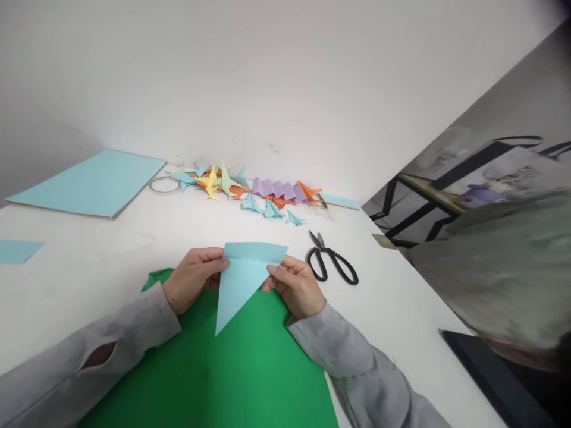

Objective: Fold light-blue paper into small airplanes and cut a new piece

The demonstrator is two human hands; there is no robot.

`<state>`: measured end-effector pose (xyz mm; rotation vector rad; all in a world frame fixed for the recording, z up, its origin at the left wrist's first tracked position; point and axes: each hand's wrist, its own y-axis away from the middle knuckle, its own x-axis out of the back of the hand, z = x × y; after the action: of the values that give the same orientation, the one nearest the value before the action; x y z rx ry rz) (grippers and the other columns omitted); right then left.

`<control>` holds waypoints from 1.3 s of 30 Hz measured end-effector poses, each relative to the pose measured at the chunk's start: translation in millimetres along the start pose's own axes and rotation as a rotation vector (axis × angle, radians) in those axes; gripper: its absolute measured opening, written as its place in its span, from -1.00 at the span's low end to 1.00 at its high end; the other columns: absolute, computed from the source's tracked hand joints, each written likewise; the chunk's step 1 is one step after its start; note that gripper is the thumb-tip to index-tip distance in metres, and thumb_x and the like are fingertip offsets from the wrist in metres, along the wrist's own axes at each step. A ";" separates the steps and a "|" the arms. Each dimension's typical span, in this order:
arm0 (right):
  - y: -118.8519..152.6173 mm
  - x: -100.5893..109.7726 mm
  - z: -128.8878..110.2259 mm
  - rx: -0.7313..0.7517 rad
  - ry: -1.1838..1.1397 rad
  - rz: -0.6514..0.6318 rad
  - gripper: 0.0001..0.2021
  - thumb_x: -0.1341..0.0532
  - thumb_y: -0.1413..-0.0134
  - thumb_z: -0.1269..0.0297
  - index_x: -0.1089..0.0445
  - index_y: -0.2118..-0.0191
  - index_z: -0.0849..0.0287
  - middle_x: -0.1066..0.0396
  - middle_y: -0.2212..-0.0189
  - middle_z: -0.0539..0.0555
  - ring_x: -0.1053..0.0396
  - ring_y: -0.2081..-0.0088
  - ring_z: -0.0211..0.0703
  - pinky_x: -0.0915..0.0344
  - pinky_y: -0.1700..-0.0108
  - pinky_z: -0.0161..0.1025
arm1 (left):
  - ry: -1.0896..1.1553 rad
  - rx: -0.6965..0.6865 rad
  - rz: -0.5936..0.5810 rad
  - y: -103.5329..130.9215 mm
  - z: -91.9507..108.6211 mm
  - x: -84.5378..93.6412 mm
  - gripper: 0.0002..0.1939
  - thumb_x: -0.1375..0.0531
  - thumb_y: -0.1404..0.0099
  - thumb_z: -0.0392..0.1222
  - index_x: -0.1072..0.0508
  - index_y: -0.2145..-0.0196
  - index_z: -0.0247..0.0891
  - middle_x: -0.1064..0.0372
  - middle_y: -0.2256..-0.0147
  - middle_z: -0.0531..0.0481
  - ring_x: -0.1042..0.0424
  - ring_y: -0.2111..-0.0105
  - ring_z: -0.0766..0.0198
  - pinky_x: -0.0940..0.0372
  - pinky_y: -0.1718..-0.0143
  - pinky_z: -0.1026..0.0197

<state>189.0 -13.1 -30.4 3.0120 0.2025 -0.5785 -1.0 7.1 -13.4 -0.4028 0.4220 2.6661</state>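
A sheet of light blue paper (243, 279), folded to a triangle with a flat strip along its top, is held up between both hands. My left hand (194, 276) pinches its left edge, thumb in front and fingers behind. At the right edge, my right hand (298, 285) grips it the same way, with some fingers hidden behind the paper. The triangle's point hangs down toward me over a green sheet (250, 368). Black-handled scissors (330, 258) lie a little beyond my right hand, blades slightly apart and pointing away.
A stack of blue paper (89, 184) lies back left beside a tape roll (165, 185). Folded paper pieces (214, 181) in several colours line the wall, including a purple pleated strip (279, 189). A blue scrap (20, 251) is at left; a person in grey-green clothing (495, 273) is at right.
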 end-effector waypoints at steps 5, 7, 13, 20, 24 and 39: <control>-1.3 -1.6 1.0 0.003 -0.059 0.061 -0.92 -0.31 0.28 0.41 -0.46 0.50 0.25 -0.35 0.80 -0.04 -0.33 0.72 -0.29 -0.28 0.62 -0.41 | -0.024 0.003 0.061 -0.4 -0.3 0.6 -0.89 -0.22 0.00 -0.25 -0.49 0.45 -0.33 -0.27 0.63 0.11 -0.22 0.63 0.43 -0.18 0.61 0.33; -1.8 -1.4 1.4 -0.005 -0.080 0.079 -0.89 -0.31 0.29 0.43 -0.47 0.47 0.24 -0.36 0.79 -0.04 -0.33 0.72 -0.29 -0.27 0.63 -0.41 | -0.036 0.012 0.090 -0.4 -0.5 1.2 -0.82 -0.22 0.01 -0.26 -0.51 0.38 -0.32 -0.29 0.62 0.09 -0.23 0.63 0.42 -0.19 0.61 0.32; -0.7 1.7 0.5 -0.032 -0.085 0.034 -0.85 -0.27 0.29 0.44 -0.47 0.43 0.24 -0.39 0.76 0.01 -0.35 0.69 -0.29 -0.29 0.58 -0.40 | -0.017 0.022 0.108 0.9 1.1 -0.8 -0.83 -0.21 0.03 -0.28 -0.53 0.41 -0.32 -0.28 0.67 0.08 -0.22 0.67 0.42 -0.15 0.66 0.34; -0.4 0.4 -1.1 -0.001 -0.090 0.020 -0.89 -0.25 0.31 0.46 -0.46 0.51 0.23 -0.40 0.75 0.01 -0.34 0.68 -0.30 -0.29 0.58 -0.40 | 0.011 0.026 0.086 0.7 1.1 -0.7 -0.88 -0.18 0.05 -0.31 -0.51 0.50 -0.34 -0.34 0.61 0.03 -0.30 0.61 0.38 -0.22 0.60 0.33; -0.1 -1.5 -1.6 0.001 -0.061 0.030 -0.90 -0.22 0.34 0.49 -0.45 0.56 0.22 -0.40 0.74 0.00 -0.33 0.69 -0.30 -0.25 0.60 -0.41 | 0.049 -0.001 0.019 0.8 0.6 1.5 -0.84 -0.14 0.04 -0.29 -0.51 0.50 -0.35 -0.32 0.65 0.02 -0.28 0.63 0.36 -0.21 0.62 0.32; 0.4 -0.8 -0.3 0.038 0.007 0.038 -0.90 -0.18 0.32 0.50 -0.41 0.58 0.21 -0.37 0.77 -0.01 -0.29 0.68 -0.30 -0.13 0.60 -0.40 | -0.247 -0.134 0.059 -0.5 -5.2 2.5 -0.68 -0.28 0.05 -0.19 -0.45 0.28 -0.30 -0.08 0.70 0.22 -0.09 0.68 0.49 -0.04 0.67 0.40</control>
<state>188.5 -13.5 -29.9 3.0473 0.1354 -0.5755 -1.9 6.6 -19.1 -0.0969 0.1835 2.7651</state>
